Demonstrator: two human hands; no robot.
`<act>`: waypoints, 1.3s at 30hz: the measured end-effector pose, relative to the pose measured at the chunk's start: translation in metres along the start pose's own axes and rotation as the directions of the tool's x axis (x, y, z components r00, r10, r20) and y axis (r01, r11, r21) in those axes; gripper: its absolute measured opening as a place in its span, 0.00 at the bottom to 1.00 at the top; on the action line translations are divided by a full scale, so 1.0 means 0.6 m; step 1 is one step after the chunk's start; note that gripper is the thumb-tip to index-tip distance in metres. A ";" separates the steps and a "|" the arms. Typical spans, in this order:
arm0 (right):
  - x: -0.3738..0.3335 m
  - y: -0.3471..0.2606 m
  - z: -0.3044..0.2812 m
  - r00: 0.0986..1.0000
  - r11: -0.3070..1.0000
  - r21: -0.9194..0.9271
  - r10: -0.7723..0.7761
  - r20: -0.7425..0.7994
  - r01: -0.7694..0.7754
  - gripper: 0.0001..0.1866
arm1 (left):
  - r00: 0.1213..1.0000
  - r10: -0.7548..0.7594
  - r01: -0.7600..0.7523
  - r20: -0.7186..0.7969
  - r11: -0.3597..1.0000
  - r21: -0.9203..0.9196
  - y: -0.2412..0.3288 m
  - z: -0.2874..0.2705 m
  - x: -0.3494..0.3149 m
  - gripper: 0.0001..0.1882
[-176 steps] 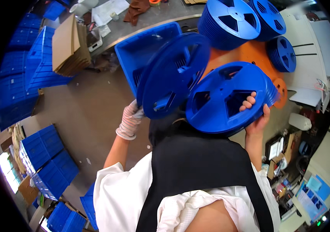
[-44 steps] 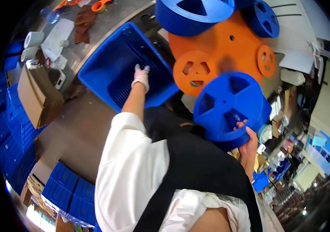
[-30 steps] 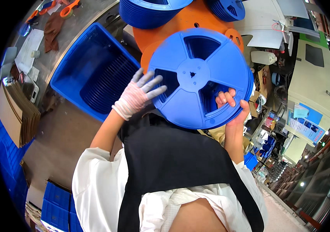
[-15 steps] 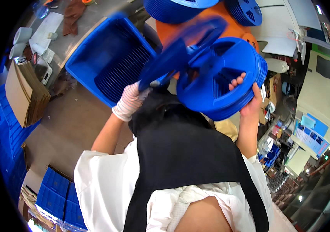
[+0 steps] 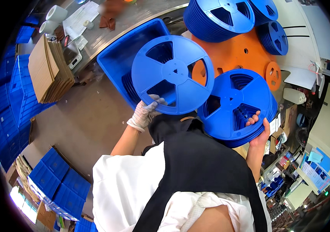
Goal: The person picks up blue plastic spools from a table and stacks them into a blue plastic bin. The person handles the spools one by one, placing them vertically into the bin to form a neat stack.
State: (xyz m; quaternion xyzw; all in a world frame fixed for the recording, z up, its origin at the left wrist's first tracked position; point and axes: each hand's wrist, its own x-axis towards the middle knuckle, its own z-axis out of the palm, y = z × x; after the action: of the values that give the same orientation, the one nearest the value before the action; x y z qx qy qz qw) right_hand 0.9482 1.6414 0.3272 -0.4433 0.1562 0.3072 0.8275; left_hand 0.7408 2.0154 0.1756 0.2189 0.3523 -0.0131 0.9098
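Observation:
My left hand (image 5: pixel 146 112), in a pale glove, is closed on the rim of a single blue plastic reel (image 5: pixel 176 73), gripping it through one of its cut-outs. The reel's flat face is turned up, and it hangs partly over the blue bin (image 5: pixel 113 54). Bare, my right hand (image 5: pixel 258 129) is closed round the edge of a stack of blue reels (image 5: pixel 237 102), its fingers curled into a cut-out of the top one. The held stack is beside and slightly below the single reel. More reels stand in a row inside the bin, mostly hidden by the reel above.
An orange platform (image 5: pixel 227 50) carries taller reel stacks (image 5: pixel 221 19) at the back. To the left are a metal table (image 5: pixel 130 15) with papers and rolls, a bundle of cardboard sheets (image 5: pixel 51 73), and blue crates (image 5: pixel 58 181). A pale machine (image 5: pixel 325 120) stands at right.
The single reel, tilted and blurred before, now lies flat to view, and my left hand has turned with it. The whole scene has shifted in the picture as my head moved.

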 end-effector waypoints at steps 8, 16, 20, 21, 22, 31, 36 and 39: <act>-0.009 0.007 -0.007 0.990 0.996 -0.086 -0.038 -0.134 0.026 0.20 | 0.917 0.114 0.033 -0.383 0.934 0.357 -0.010 -0.037 0.170 0.17; -0.019 0.010 -0.022 0.961 0.996 -0.075 -0.065 -0.269 0.046 0.20 | 0.801 0.240 -0.001 -0.548 0.916 0.401 -0.004 -0.048 0.391 0.15; -0.021 0.010 -0.031 0.953 0.996 -0.076 -0.067 -0.296 0.046 0.19 | 0.806 0.200 0.108 -0.557 0.875 0.471 0.005 -0.040 0.448 0.18; -0.021 0.010 -0.032 0.953 0.997 -0.068 -0.064 -0.296 0.046 0.19 | 0.809 0.189 0.124 -0.557 0.870 0.476 0.003 -0.037 0.459 0.19; -0.021 0.010 -0.033 0.954 0.997 -0.060 -0.060 -0.294 0.045 0.19 | 0.811 0.179 0.140 -0.557 0.866 0.481 0.001 -0.036 0.470 0.19; -0.005 -0.006 -0.012 0.997 0.994 0.082 -0.070 -0.045 0.073 0.19 | 0.912 0.306 0.138 -0.272 0.395 0.908 -0.008 0.055 0.368 0.45; 0.017 -0.053 0.002 0.972 0.951 0.302 -0.126 0.197 0.062 0.17 | 0.662 0.100 -0.684 0.742 -0.324 0.654 -0.015 0.158 0.229 0.40; 0.026 -0.058 0.002 0.925 0.909 0.417 -0.167 0.342 0.010 0.16 | 0.349 -0.129 -0.856 0.928 -0.448 0.259 -0.010 0.223 0.159 0.35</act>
State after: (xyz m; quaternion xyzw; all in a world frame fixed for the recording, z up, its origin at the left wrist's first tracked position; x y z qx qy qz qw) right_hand 0.9826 1.6336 0.3414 -0.2016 0.0372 0.3072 0.9293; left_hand 0.8965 1.9681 0.1990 0.8969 -0.2810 0.0819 0.3315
